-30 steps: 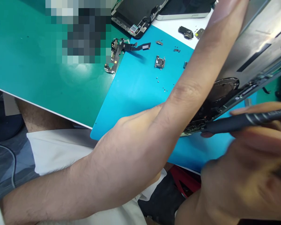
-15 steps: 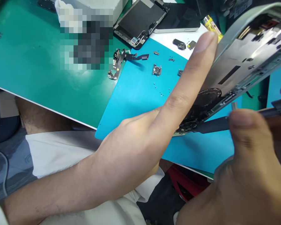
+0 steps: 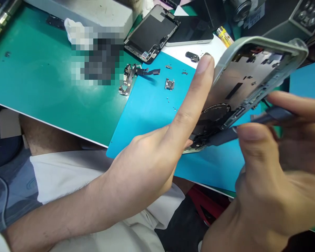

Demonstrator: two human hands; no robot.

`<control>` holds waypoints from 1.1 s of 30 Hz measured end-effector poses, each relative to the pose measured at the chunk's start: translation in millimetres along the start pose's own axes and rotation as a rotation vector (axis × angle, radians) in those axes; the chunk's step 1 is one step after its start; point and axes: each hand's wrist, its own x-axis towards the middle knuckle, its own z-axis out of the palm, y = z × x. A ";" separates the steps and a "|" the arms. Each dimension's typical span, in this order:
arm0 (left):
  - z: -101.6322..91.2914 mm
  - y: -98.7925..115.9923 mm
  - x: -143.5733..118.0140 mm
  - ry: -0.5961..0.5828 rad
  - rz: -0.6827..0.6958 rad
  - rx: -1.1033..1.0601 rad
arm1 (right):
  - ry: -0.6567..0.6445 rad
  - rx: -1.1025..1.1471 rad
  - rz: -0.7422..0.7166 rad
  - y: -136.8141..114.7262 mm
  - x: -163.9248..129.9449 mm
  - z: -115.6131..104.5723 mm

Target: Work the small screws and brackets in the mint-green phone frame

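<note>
**A:** A phone housing (image 3: 254, 75) tilts up on edge above the blue mat (image 3: 149, 108). Your left hand (image 3: 152, 164) is closed on its near end, forefinger stretched flat along the frame; your right hand (image 3: 273, 182) pinches a dark screwdriver (image 3: 225, 137) between thumb and fingers, tip at the housing's lower corner, beside the round black coil.

**B:** How do you work that corner well?

**A:** Keep the forefinger pressed along the frame so the housing does not rock. Bring the driver in line with the screw, not slanted, and push lightly down its length before you turn, or the tip may skate across the board.

**B:** And what lies underneath?

**A:** Loose screws (image 3: 173, 105) and a small module (image 3: 169, 84) sit on the mat, left of the housing, with a flex cable (image 3: 136, 73) at the mat's far left edge. Hold the housing over the mat, so a freed screw likely lands there and not on the green table (image 3: 42, 80).
</note>
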 end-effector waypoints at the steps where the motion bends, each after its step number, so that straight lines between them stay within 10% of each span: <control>1: -0.4 0.7 -0.2 0.000 -0.017 0.025 | 0.060 0.013 0.009 -2.3 0.9 3.3; 27: 7.5 -5.5 -6.9 0.048 0.010 0.095 | -0.012 0.068 -0.022 -7.1 -4.7 15.6; 33: -2.3 7.9 -33.7 0.150 0.048 0.201 | 0.155 -0.072 0.138 -7.2 -16.6 -31.7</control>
